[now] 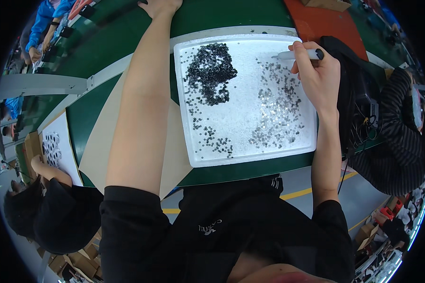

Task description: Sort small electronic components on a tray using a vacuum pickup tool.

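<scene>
1. Right hand (316,75) curls around a slim white pen-like tool (298,54), fingers pressed together on its barrel, thumb side toward the tray.
2. That tool lies nearly level across the far right corner of the white tray (250,158); its long axis runs left to right, the thin tip pointing left over the tray and the dark cap end sticking out past the knuckles to the right.
3. Just below the tip, a loose scatter of small grey rings (278,108) covers the right half of the tray.
4. On the left half, a dense pile of small black rings (211,70) sits near the far edge, with a thinner trail of them running toward the near edge.
5. Left hand (159,6) reaches far past the tray on the green table (99,118); it is cut off at the picture's upper edge, so its state cannot be told.
6. A beige sheet (97,151) lies under the left forearm, beside the tray.
7. Dark equipment with cables (359,104) stands just right of the right hand.
8. Another person (47,212) in black works at the left.
</scene>
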The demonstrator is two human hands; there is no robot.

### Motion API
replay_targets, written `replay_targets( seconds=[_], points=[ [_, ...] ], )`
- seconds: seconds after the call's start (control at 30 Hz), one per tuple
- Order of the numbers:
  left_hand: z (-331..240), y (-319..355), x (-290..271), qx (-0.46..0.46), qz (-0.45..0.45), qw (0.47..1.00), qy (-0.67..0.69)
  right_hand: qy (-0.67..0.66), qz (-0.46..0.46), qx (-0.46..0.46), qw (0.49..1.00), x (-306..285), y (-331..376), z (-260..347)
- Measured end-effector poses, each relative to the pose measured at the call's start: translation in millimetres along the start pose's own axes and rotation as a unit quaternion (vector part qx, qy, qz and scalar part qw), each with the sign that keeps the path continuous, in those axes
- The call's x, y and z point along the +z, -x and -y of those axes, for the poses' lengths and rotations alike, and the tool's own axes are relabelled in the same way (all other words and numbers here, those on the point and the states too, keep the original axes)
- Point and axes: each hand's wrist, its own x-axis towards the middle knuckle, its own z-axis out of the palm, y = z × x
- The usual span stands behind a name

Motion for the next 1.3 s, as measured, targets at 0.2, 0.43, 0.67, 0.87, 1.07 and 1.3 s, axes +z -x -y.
replay_targets(
  seconds=[0.2,0.43,0.67,0.87,1.07,1.3],
  points=[
    [-6.0,2.9,-0.3,-0.004,0.011,1.000,0.010,-0.005,0.004,0.001,1.000,-0.2,0.6,-0.9],
    [-12.9,6.2,-2.8,-0.004,0.011,1.000,0.008,0.002,0.009,-0.004,1.000,2.9,0.8,0.2],
    [-20.8,9.7,-2.9,0.006,0.010,1.000,0.009,-0.045,-0.013,0.026,0.999,0.3,-4.2,-9.5],
    [-26.4,10.9,-2.8,0.007,0.011,1.000,0.010,-0.188,-0.018,0.130,0.973,-9.3,-8.3,-2.8],
    [-30.2,12.3,-1.1,0.002,0.007,1.000,0.014,-0.213,0.040,0.114,0.969,-9.7,-5.7,2.0],
    [-33.3,14.8,-2.3,0.006,0.013,1.000,0.017,-0.168,0.211,-0.025,0.963,4.8,12.2,18.0]
  ],
)
